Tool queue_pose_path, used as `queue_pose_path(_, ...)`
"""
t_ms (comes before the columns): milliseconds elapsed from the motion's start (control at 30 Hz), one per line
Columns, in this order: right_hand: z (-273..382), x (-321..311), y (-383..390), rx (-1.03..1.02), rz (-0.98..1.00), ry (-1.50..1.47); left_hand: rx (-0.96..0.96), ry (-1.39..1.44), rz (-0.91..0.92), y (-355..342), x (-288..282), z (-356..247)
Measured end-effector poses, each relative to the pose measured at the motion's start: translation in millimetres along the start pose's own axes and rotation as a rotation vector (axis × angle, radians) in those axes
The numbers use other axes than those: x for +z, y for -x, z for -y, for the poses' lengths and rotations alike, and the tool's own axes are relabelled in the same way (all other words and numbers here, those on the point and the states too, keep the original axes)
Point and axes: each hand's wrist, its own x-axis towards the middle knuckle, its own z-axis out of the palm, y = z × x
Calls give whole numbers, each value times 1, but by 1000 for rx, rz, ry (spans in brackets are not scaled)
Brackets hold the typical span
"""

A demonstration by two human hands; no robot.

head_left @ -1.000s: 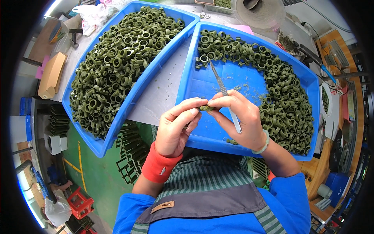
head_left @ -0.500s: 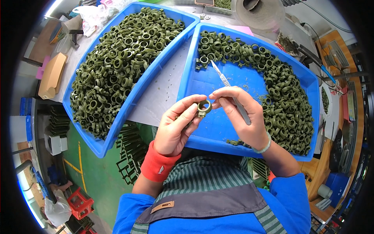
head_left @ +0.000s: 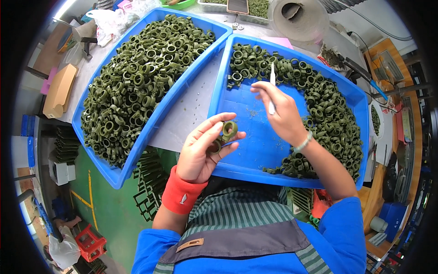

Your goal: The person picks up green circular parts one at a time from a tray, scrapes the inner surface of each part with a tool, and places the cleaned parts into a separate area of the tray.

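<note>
Head view. Left grip (head_left: 196, 154): closed around green rings, one ring (head_left: 234, 132) between thumb and fingers, a second ring (head_left: 219, 145) lower, by the palm; both above the near left part of the right tray. Right grip (head_left: 284, 114): closed on a slim knife (head_left: 273, 75), tip pointing to the tray's far side; hand over the same tray.

Wristband (head_left: 180, 194): red, left wrist, small white emblem. Bracelet (head_left: 303, 142): pale beads, right wrist.

Right tray (head_left: 242, 157): blue, rings heaped along far and right sides, scraps on its bare floor. Left tray (head_left: 182, 89): blue, piled with rings. Tabletop (head_left: 196, 100): grey, specks between trays.

Apron (head_left: 242, 237): striped, dark band; tan tag (head_left: 190, 244), its print too small to read. Phone (head_left: 237, 6): beyond the trays. Box (head_left: 61, 91): brown cardboard, left of the left tray.
</note>
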Motion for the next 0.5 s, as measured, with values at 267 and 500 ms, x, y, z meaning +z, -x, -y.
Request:
queue_pose_path(267,-49,28,-63,-484,43,533,50,67,54,-6,-9,-3)
queue_pose_path(500,-51,12,-34,-567,93,688,94,-87,32,-11,-21,-3)
